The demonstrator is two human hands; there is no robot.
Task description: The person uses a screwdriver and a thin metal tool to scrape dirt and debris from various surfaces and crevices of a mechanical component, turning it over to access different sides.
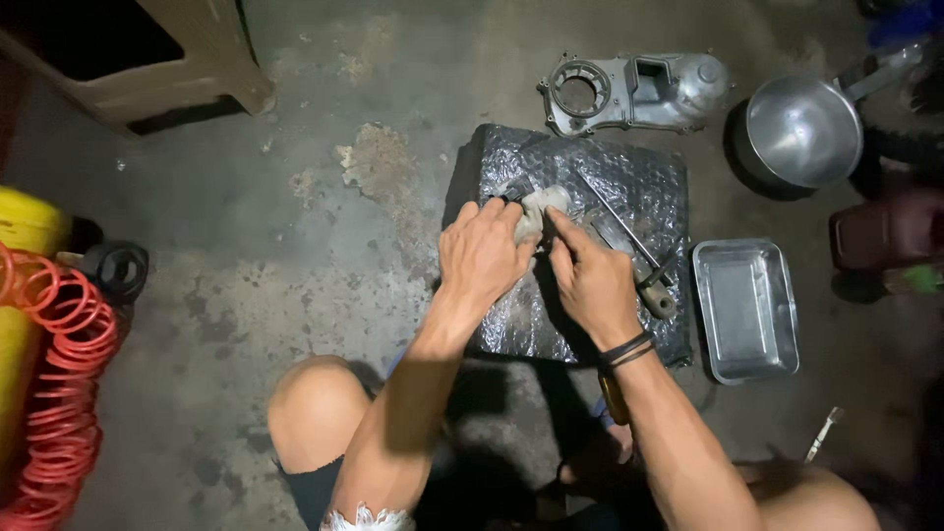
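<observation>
My left hand [484, 254] and my right hand [591, 280] meet over a dark plastic-wrapped pad [629, 182] on the concrete floor. Together they grip a small dark metal part [518, 187] bundled in a pale rag [543, 205]; the left hand's fingers curl over the part, the right hand's fingers pinch the rag beside it. Two long metal tools [629, 241] lie on the pad just right of my right hand, one with a rounded socket end [661, 299]. Black bands circle my right wrist.
A grey cast engine cover [639, 90] lies beyond the pad. A round metal pan [801, 133] and a rectangular metal tray [747, 307] sit to the right. A coiled red air hose [59, 383] and yellow container [29, 221] are at left. My knees frame the bottom edge.
</observation>
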